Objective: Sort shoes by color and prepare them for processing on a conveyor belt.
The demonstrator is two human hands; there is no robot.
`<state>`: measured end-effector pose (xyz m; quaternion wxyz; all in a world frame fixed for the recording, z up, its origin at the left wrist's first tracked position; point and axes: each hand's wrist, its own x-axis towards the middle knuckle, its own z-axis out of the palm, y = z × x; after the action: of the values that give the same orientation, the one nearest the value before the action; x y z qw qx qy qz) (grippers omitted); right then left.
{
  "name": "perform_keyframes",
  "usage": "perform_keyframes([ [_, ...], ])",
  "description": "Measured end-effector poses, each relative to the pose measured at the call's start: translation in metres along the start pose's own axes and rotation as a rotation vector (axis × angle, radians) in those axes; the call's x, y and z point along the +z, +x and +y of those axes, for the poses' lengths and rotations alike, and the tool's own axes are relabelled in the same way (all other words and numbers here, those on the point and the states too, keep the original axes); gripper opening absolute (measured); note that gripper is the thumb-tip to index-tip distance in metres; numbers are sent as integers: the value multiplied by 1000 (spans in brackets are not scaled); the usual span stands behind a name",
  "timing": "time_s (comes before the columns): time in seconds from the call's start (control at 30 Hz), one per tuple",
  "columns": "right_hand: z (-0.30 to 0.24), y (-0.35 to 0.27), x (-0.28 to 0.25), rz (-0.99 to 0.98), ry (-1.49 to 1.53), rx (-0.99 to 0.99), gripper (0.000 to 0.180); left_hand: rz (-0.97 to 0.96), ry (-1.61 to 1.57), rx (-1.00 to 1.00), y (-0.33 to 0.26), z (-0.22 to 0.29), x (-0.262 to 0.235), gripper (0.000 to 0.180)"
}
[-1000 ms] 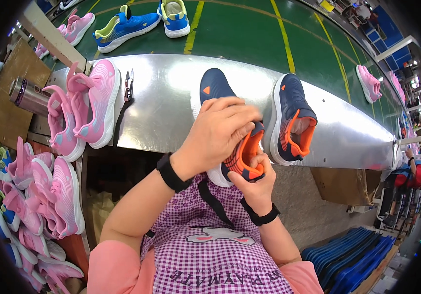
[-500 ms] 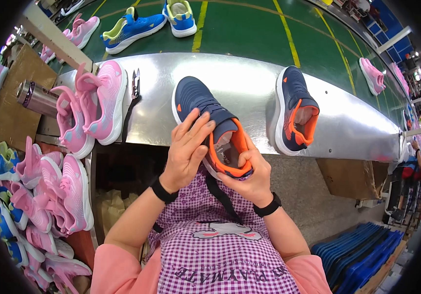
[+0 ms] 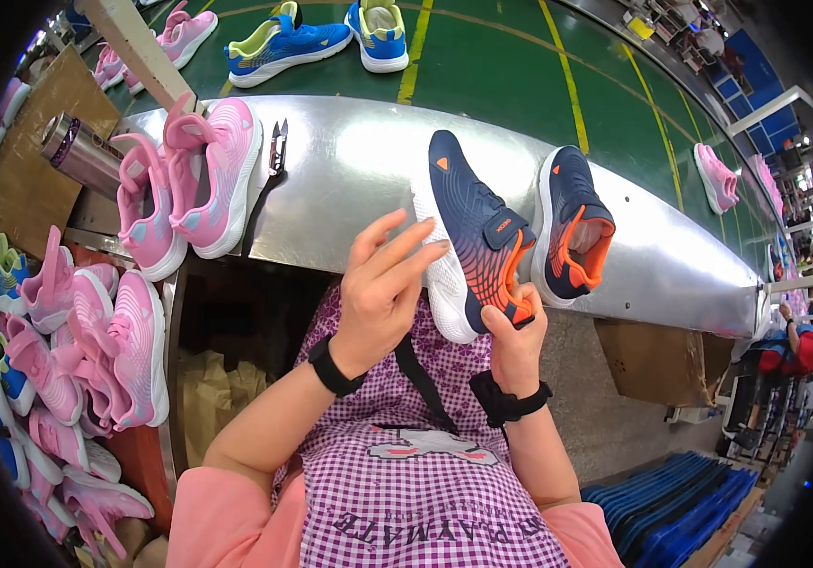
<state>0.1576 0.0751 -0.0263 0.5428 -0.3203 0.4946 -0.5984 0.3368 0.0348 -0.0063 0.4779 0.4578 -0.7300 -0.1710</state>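
Observation:
A navy sneaker [image 3: 471, 213] with orange lining and a white sole is tilted onto its side above the metal ledge. My right hand [image 3: 517, 346] grips it by the heel, thumb outside and fingers toward the opening. Beside the white sole, my left hand [image 3: 383, 289] is raised with its fingers spread and nothing in it. The matching navy sneaker [image 3: 563, 189] stands upright on the ledge just to the right, its orange collar facing me.
Thread snips [image 3: 278, 151] and a pair of pink sneakers [image 3: 212, 175] sit on the metal ledge [image 3: 350, 133], near a steel flask [image 3: 85, 156]. More pink shoes [image 3: 137, 350] are stacked at left. Blue sneakers [image 3: 288, 47] rest on the green conveyor belt [image 3: 492, 57] beyond.
The held sneaker has moved right and rolled, so its side and sole edge now show instead of its opening. My left hand has come off its upper; my right hand keeps the heel.

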Motion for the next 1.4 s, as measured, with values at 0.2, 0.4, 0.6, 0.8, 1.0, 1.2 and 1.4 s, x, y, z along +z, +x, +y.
perform_keyframes([
  [0.2, 5, 0, -2, -6, 33, 8, 34, -41, -72, 109, 38, 5, 22, 36],
  [0.4, 6, -6, 6, 23, -315, -105, 41, -105, 127, 222, 27, -10, 22, 36],
  [0.6, -3, 17, 20, 115, -913, -627, 41, -90, -21, -36, 12, -18, 9, 35],
  [0.8, 4, 20, 18, 90, -969, -610, 39, -132, 95, 183, 60, 5, 34, 33],
  [1.0, -2, 16, 23, 60, -938, -530, 46, -240, 223, 561, 90, 11, 40, 19],
  [1.2, -28, 14, 1, -87, -803, -531, 51, -373, 274, 436, 94, 18, 36, 22],
  [1.4, -68, 46, -125, 463, -844, -517, 25, -651, 360, 62, 57, 54, 29, 55],
])
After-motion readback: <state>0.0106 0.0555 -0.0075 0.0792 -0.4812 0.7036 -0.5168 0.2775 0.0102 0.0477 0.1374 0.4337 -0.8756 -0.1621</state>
